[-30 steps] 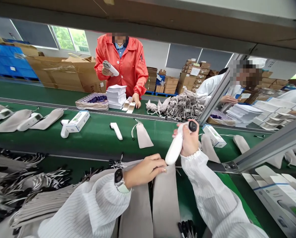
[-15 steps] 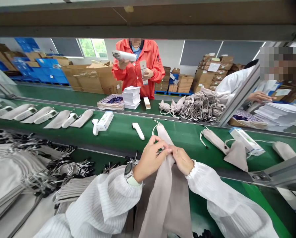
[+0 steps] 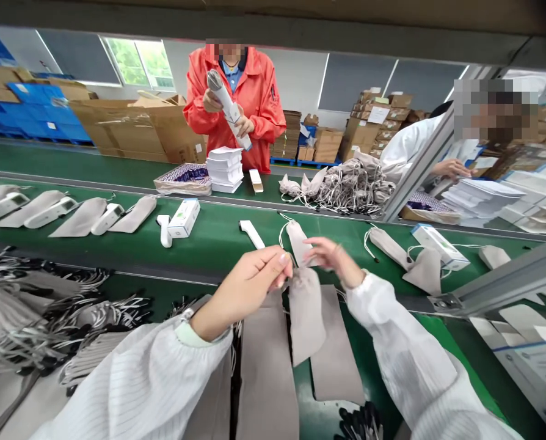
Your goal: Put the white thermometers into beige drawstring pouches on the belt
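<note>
A grey drawstring pouch [image 3: 306, 321] hangs by its gathered top from my left hand [image 3: 250, 281], whose fingers are pinched at its cord. Just right of the pouch's top, my right hand [image 3: 334, 258] has its fingers stretched out and slightly blurred, with nothing visible in them. Behind the hands, another grey pouch [image 3: 295, 235] lies on the green belt [image 3: 218, 235], beside a white handheld device [image 3: 251, 233]. Beneath the held pouch are flat stacks of grey pouches [image 3: 268, 373], with a further flat pouch [image 3: 338, 360] to the right.
Pouches with white devices [image 3: 105, 219] line the belt at left, near a small white box [image 3: 184, 218]. Piled pouches with cords [image 3: 16, 324] fill the near left. A metal post [image 3: 419, 162] rises at right. Across stands a co-worker in red [image 3: 259, 91]; another in white works at right.
My right hand has come away from my left, its fingers spreading. The held pouch now hangs from my left hand. The co-worker in red has brought the pouches and box together.
</note>
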The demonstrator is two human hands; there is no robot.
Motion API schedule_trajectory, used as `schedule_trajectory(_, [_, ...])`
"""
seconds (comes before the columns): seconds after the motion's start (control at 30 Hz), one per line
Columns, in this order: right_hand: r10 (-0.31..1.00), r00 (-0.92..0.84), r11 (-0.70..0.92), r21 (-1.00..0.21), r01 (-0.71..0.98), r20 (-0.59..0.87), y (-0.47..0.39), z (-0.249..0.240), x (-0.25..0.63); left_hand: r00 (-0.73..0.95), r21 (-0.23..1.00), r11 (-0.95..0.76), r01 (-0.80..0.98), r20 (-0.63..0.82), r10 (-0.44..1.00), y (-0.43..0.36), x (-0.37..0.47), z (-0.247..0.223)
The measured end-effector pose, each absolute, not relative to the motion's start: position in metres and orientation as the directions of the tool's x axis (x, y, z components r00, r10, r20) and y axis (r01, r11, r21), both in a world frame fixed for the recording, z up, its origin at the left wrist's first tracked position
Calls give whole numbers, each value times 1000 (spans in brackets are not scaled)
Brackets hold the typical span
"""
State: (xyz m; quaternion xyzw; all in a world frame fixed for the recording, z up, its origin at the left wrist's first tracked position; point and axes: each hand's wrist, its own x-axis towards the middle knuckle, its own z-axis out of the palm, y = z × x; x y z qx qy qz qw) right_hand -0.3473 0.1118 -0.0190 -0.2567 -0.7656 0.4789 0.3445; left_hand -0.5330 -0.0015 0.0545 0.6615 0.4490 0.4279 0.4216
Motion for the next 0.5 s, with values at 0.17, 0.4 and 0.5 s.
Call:
schedule_trajectory(0.17, [670, -692, 271, -956, -111, 270, 86, -23, -389, 236, 690, -468, 552, 409, 882, 4, -538, 53])
schedule_trajectory(0.4, [891, 367, -99, -677, 729, 265, 179, -28, -277, 385, 333, -288, 898, -277, 880, 14, -535, 2])
schedule_trajectory(0.5, [912, 317, -177, -446, 877, 262, 182, -45, -274, 288, 340, -190, 921, -264, 921, 3, -515, -9])
